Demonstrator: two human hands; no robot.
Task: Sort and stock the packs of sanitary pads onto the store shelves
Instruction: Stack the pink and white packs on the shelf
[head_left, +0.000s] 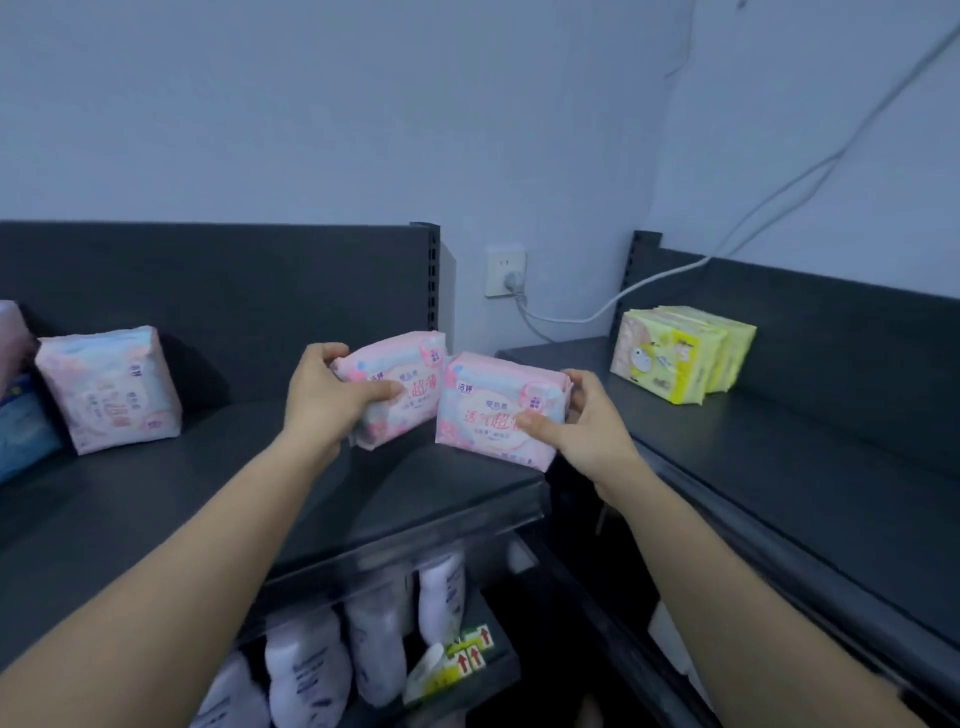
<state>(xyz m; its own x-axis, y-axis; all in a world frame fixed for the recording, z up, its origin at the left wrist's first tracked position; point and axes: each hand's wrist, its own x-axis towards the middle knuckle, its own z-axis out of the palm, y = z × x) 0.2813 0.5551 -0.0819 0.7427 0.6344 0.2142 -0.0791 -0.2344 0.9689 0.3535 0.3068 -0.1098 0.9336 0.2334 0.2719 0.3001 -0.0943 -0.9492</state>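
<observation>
Gripping a pink pack (405, 384) by its left end, the left hand (332, 395) holds it over the right end of the dark shelf (208, 493). The right hand (576, 426) pinches a second pink pack (493, 410) just beside it. A third pink pack (111, 387) stands farther left, and yellow packs (680, 353) sit on the neighbouring shelf (779, 441).
</observation>
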